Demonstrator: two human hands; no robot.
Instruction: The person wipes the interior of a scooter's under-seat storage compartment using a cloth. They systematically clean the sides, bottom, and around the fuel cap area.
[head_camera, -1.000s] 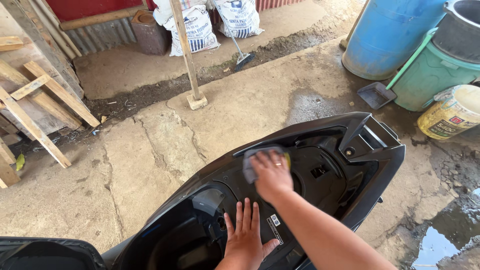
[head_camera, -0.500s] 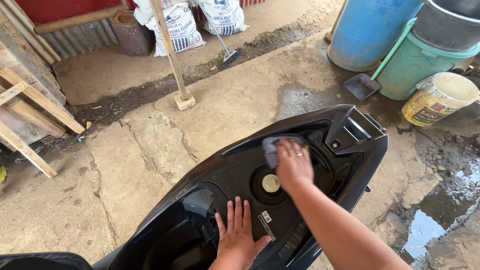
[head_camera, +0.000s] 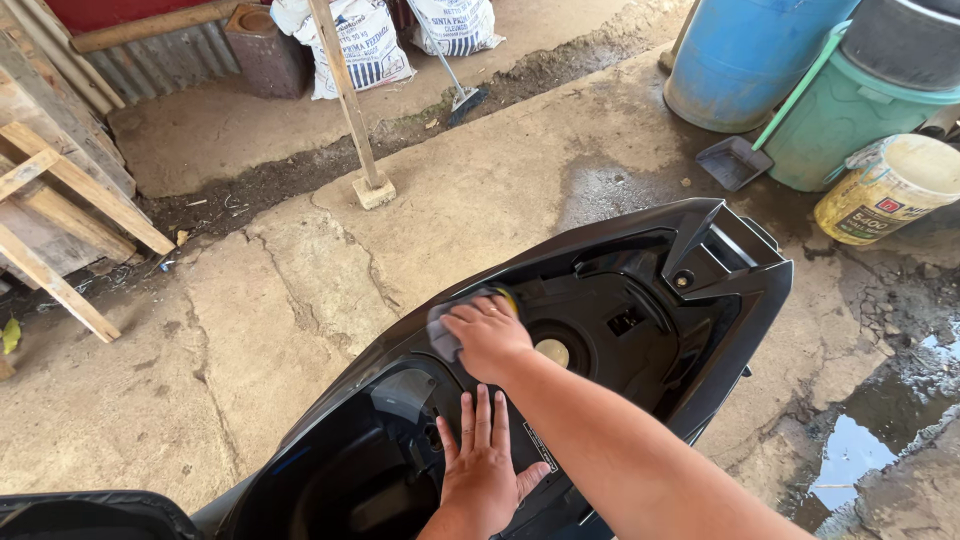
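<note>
A black scooter body with its seat raised fills the lower half of the head view; the open storage well and a round pale cap show inside. My right hand presses a grey cloth with a yellow edge against the left rim of the compartment. My left hand lies flat, fingers spread, on the black plastic just below it, holding nothing.
Cracked concrete floor lies around the scooter. A blue barrel, a green bin, a dustpan and a yellowish bucket stand at the upper right. A puddle is at the lower right. A wooden post and planks are left.
My right hand has slid the cloth leftward and toward me along the compartment rim. The left hand stays flat on the plastic. The camera has shifted slightly.
</note>
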